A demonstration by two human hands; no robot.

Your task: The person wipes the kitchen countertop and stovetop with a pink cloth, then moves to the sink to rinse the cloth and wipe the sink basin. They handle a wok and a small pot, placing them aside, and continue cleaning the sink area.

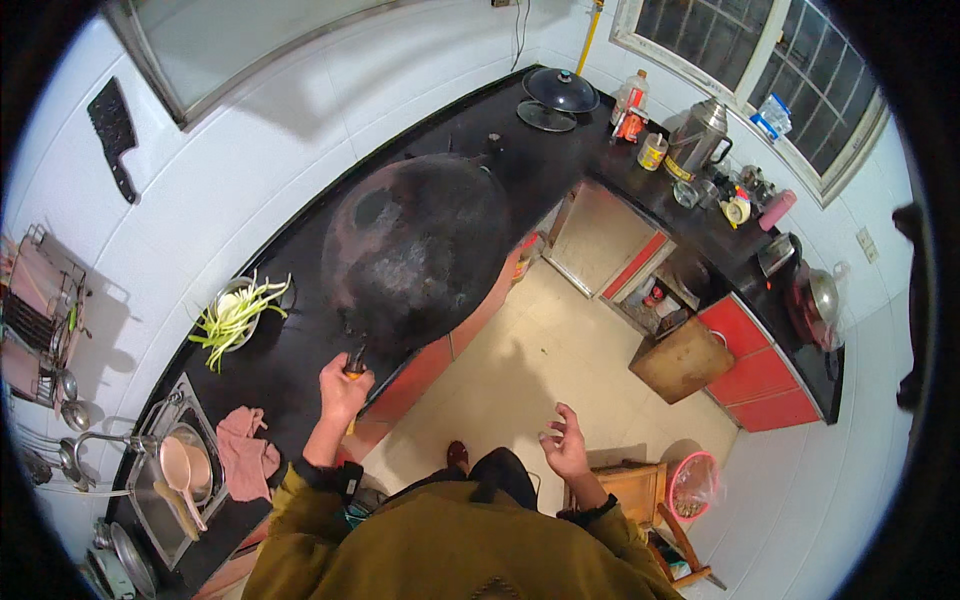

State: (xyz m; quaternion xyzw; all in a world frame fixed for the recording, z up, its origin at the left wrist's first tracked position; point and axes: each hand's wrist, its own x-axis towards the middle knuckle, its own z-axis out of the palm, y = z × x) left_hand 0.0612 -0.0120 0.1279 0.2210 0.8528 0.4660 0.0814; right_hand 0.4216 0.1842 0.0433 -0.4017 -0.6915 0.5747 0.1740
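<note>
A large dark wok [420, 255] with grey worn patches spans the middle of the black countertop [300, 330]. Its far side lies away from me, and I cannot tell whether its inside or its underside faces up. My left hand [346, 384] is closed around the wok's handle [355, 364] at the near end. Over the floor, my right hand [564, 444] hangs free with its fingers loosely bent and apart. Left of the wok, long pale-green stalks [240, 315] lie across a metal bowl [244, 341].
A sink [150, 517] with a pink ladle [177, 469] is at left, beside a pink cloth [246, 454]. A thermos [699, 139] and bottles line the right counter. An open cabinet door [600, 240], a wooden board [682, 360] and a wooden chair [630, 491] border the floor.
</note>
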